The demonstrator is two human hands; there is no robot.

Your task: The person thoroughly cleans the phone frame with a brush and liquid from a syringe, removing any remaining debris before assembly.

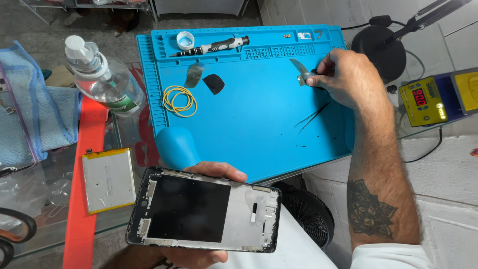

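Pinching a thin metal shield (300, 71) near the bench's far right edge, the right hand (343, 77) is gripping it narrowly while the left hand (209, 174) is cradling the fragile, likely light phone frame (204, 210) by its edges.

1. Left hand (199, 214): low and near the body, palm up, fingers curled in a cupped grip; thumb (221, 171) lies across the far edge, fingertips show at the near edge.
2. Right hand (343, 79): reaching forward, palm down, thumb and forefinger pinched shut.
3. Right forearm: bare, runs straight from the lower right up to the wrist, tattoo on the upper side.
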